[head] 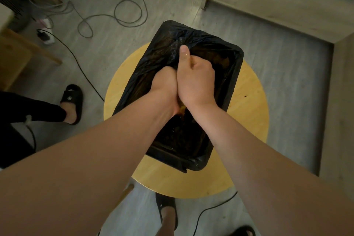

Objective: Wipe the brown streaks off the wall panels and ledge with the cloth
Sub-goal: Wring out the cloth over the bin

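Observation:
Both my hands are clenched together over a black basin [235, 74] lined with a black plastic bag and holding dark brownish water. My left hand [165, 82] and my right hand [195, 80] press against each other and squeeze a yellowish cloth [181, 108], of which only a small wet bit shows between my wrists. My right thumb points up and away from me. The basin stands on a round yellow wooden stool [251, 113]. The grey wall panels and ledge [268, 7] lie at the upper right.
Cables [122, 15] loop over the grey floor at the upper left, near a power strip [45, 37]. Another person's leg and black slipper [71, 99] stand at the left. My own slippered feet [166, 209] are below the stool. Wooden furniture [17, 57] sits at far left.

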Demonstrator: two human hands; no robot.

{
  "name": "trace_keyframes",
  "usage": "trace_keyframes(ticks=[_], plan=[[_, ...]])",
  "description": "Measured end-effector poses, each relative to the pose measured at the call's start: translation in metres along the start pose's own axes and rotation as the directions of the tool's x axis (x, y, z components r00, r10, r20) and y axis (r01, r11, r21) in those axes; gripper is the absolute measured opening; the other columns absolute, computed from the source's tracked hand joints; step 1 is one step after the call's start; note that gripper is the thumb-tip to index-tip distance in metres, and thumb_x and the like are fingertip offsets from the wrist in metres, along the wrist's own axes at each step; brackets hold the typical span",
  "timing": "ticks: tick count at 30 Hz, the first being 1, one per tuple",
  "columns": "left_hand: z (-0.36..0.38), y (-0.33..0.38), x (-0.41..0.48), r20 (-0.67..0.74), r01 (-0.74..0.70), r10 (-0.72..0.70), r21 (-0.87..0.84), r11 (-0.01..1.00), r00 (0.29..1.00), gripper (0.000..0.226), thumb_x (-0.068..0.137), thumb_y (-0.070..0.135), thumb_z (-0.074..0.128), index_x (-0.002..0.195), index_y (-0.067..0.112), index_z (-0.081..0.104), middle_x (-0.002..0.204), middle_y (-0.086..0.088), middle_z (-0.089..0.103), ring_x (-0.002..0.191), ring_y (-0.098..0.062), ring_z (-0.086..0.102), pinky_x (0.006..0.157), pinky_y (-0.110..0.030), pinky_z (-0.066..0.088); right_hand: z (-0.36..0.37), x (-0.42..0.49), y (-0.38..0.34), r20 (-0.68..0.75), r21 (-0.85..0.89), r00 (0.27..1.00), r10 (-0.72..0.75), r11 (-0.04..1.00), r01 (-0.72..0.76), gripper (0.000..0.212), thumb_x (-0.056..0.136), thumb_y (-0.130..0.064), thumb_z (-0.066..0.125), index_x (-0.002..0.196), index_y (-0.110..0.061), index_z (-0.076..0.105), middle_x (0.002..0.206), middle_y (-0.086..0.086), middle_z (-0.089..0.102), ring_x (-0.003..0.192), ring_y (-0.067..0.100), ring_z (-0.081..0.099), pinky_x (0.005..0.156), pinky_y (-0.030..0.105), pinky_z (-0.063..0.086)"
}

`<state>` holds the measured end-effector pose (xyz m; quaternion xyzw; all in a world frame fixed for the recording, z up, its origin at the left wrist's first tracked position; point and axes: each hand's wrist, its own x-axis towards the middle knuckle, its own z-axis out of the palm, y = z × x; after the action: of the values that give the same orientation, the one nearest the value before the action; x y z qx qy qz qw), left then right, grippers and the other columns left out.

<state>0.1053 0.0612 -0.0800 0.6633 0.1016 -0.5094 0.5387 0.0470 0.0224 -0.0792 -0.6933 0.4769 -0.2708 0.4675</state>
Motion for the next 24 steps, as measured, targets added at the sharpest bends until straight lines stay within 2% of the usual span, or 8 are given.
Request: trace_keyframes(ticks=[4, 6, 9, 12, 15, 17, 20, 24], plan=[[0.004, 0.0, 0.009, -0.068, -0.199, 0.248, 0.413, 0.889, 0.966, 0.028, 0.104, 0.015, 0.041, 0.089, 0.007, 0.063, 0.088, -0.011, 0.064, 0.08, -0.027, 0.062, 0.072, -0.03, 0.057, 0.003, 0.007, 0.004, 0.035, 0.148, 0.973, 0.227, 0.962, -0.229, 0.058, 0.108, -0.04, 0.048, 0.054, -0.019, 0.046, 0.049, -0.01, 0.047, 0.054, 0.009, 0.049, 0.06, 0.03, 0.044], [0.005, 0.001, 0.007, -0.113, -0.251, 0.375, 0.567, 0.785, 0.92, 0.031, 0.106, 0.011, 0.037, 0.079, 0.009, 0.053, 0.081, -0.001, 0.054, 0.069, -0.015, 0.047, 0.053, -0.011, 0.037, 0.006, 0.015, 0.008, 0.086, 0.203, 0.915, 0.395, 0.892, -0.404, 0.049, 0.106, -0.038, 0.049, 0.062, -0.017, 0.055, 0.063, -0.002, 0.058, 0.068, 0.018, 0.06, 0.07, 0.036, 0.051], [0.004, -0.006, 0.009, -0.017, -0.394, 0.54, 0.665, 0.634, 0.841, 0.027, 0.103, 0.014, 0.044, 0.079, 0.006, 0.053, 0.081, 0.0, 0.05, 0.074, -0.016, 0.045, 0.069, -0.025, 0.035, 0.007, 0.023, 0.019, 0.288, 0.217, 0.757, 0.587, 0.73, -0.648, 0.026, 0.105, -0.027, 0.048, 0.09, -0.011, 0.063, 0.09, 0.009, 0.067, 0.092, 0.029, 0.069, 0.081, 0.043, 0.06], [0.001, -0.013, 0.004, 0.041, -0.499, 0.591, 0.586, 0.639, 0.805, 0.044, 0.099, 0.017, 0.043, 0.055, 0.014, 0.044, 0.062, 0.003, 0.05, 0.059, -0.011, 0.044, 0.058, -0.032, 0.031, 0.001, 0.022, 0.02, 0.459, 0.19, 0.638, 0.618, 0.633, -0.75, 0.022, 0.104, -0.023, 0.046, 0.101, -0.01, 0.064, 0.094, 0.011, 0.068, 0.087, 0.029, 0.069, 0.077, 0.041, 0.059], [0.001, -0.008, 0.006, -0.018, -0.402, 0.486, 0.536, 0.742, 0.874, 0.039, 0.104, 0.019, 0.04, 0.074, 0.006, 0.062, 0.079, -0.006, 0.065, 0.074, -0.017, 0.058, 0.072, -0.033, 0.046, -0.008, 0.027, 0.012, 0.337, 0.069, 0.779, 0.529, 0.811, -0.581, 0.035, 0.105, -0.044, 0.049, 0.111, -0.014, 0.066, 0.105, 0.009, 0.071, 0.099, 0.027, 0.07, 0.093, 0.044, 0.058], [-0.001, -0.001, 0.016, -0.062, -0.157, 0.189, 0.341, 0.927, 0.98, 0.039, 0.107, 0.026, 0.038, 0.107, 0.002, 0.069, 0.106, -0.015, 0.074, 0.094, -0.028, 0.069, 0.088, -0.043, 0.058, -0.025, 0.029, 0.001, 0.328, -0.013, 0.876, 0.353, 0.929, -0.369, 0.028, 0.102, -0.051, 0.053, 0.111, -0.025, 0.057, 0.113, 0.005, 0.066, 0.102, 0.02, 0.066, 0.093, 0.04, 0.054], [-0.009, 0.01, 0.02, 0.087, 0.13, -0.137, 0.083, 0.988, 0.987, 0.038, 0.11, 0.02, 0.034, 0.114, 0.008, 0.07, 0.108, -0.016, 0.077, 0.094, -0.03, 0.075, 0.079, -0.048, 0.064, -0.057, 0.023, -0.005, 0.588, -0.216, 0.79, 0.174, 0.975, -0.054, 0.06, 0.091, -0.038, 0.066, 0.144, -0.029, 0.04, 0.142, 0.002, 0.043, 0.12, 0.016, 0.053, 0.089, 0.026, 0.048], [-0.012, 0.018, 0.012, 0.277, 0.209, -0.209, 0.031, 0.978, 0.938, 0.043, 0.108, 0.015, 0.031, 0.117, -0.005, 0.068, 0.106, -0.023, 0.075, 0.088, -0.033, 0.078, 0.072, -0.045, 0.064, -0.061, 0.012, 0.004, 0.727, -0.47, 0.668, 0.16, 0.825, 0.314, 0.12, 0.076, -0.051, 0.082, 0.163, -0.034, 0.002, 0.16, -0.001, 0.019, 0.144, 0.022, 0.034, 0.115, 0.036, 0.04]])
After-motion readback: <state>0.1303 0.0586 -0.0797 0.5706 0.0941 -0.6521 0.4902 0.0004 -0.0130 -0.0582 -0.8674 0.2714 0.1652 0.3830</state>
